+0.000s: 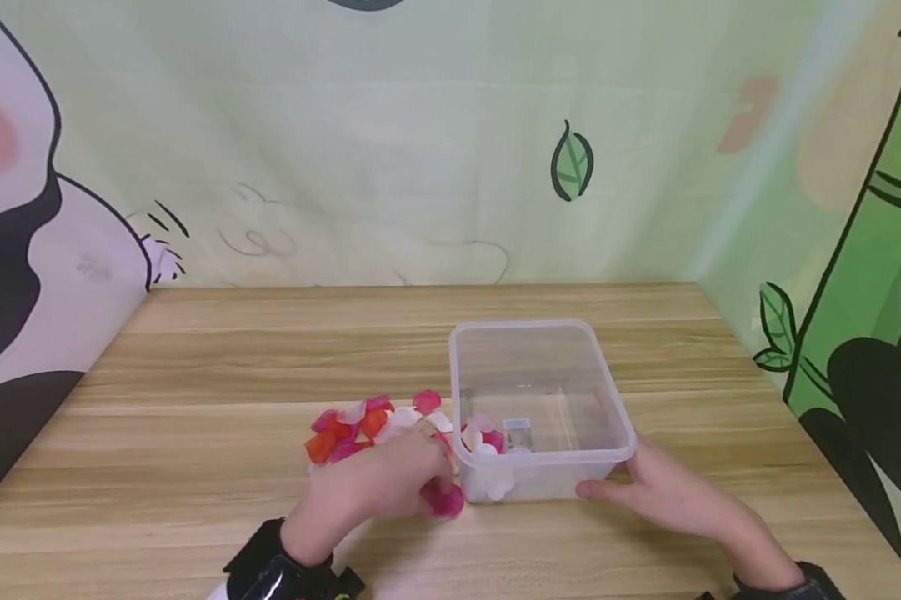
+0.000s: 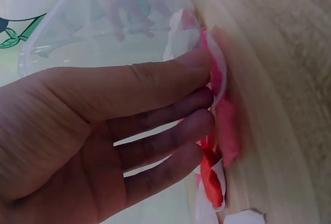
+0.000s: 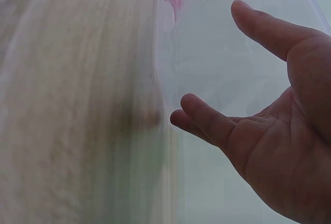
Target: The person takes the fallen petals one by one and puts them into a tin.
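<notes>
left hand (image 1: 390, 479) pinching pink petal (image 1: 446, 501) left of clear box (image 1: 540, 481) | right hand (image 1: 668, 493) spreading straight fingers at box's right side | other petals (image 1: 493, 439) lying inside box

The head view is bright and evenly lit, a pale diagonal streak crossing the backdrop (image 1: 450, 150) at upper right, soft shadow on the counter (image 1: 270, 333) at lower centre; both wrist views are dimmer and greyer, wood grain smeared; small glints mark the plastic box (image 3: 217, 58) at upper right of the right wrist view.
</notes>
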### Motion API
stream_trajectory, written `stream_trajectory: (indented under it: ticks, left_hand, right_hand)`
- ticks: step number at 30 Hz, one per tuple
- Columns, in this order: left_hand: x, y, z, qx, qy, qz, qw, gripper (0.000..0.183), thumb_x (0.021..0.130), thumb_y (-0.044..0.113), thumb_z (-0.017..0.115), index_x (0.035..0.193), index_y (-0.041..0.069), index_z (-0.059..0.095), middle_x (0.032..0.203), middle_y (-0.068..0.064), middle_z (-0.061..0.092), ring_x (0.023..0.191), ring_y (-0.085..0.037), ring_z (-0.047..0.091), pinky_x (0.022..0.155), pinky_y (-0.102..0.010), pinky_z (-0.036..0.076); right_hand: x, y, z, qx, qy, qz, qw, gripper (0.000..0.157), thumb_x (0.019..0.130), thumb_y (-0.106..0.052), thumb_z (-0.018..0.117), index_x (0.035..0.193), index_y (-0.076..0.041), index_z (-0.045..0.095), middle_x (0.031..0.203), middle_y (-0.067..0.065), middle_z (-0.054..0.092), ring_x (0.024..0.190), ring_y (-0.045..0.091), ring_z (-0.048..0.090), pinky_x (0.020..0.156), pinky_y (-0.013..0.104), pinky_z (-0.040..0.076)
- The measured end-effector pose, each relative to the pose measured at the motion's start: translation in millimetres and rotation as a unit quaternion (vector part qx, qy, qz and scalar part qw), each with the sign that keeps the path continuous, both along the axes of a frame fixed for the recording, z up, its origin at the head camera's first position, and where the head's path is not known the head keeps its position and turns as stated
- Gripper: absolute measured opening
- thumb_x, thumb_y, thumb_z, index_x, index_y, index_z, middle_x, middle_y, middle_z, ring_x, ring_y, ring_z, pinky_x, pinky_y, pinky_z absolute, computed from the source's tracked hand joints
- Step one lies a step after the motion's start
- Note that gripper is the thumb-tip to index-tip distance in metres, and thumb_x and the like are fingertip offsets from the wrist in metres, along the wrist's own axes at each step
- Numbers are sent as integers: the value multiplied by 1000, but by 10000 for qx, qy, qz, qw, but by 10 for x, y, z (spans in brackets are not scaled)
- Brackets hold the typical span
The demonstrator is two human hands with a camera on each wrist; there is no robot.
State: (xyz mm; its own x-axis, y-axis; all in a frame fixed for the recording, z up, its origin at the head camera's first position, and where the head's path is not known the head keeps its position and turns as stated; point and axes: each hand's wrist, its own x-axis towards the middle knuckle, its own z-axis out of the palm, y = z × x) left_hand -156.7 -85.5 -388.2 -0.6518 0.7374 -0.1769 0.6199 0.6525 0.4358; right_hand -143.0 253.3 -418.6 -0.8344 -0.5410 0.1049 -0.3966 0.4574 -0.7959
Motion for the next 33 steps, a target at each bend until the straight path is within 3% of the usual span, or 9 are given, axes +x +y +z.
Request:
stream_trajectory:
  ticks: [9,15,33]
  left_hand:
    - [55,50,-28,-287,418,77,9987,23,84,13,86,74,20,66,66,10,48,68,-9,46,67,-23,43]
    - [73,71,-44,-270,471,189,9983,20,83,13,87,79,19,69,69,12,53,69,-8,49,67,-22,45]
    - [34,23,-31,-303,520,197,9980,36,90,15,80,64,18,55,61,8,44,59,-10,43,59,-22,41]
  right_hand:
    - [11,2,2,-87,28,7,10000,101,91,-25,80,163,-4,12,140,17,56,119,27,61,98,41,52]
    - [12,-3,1,-81,64,28,9999,99,92,-25,79,163,-4,13,139,17,57,118,26,61,97,40,52]
    - [10,1,2,-63,96,90,9999,97,92,-25,79,162,-3,15,138,16,58,116,21,63,95,39,54]
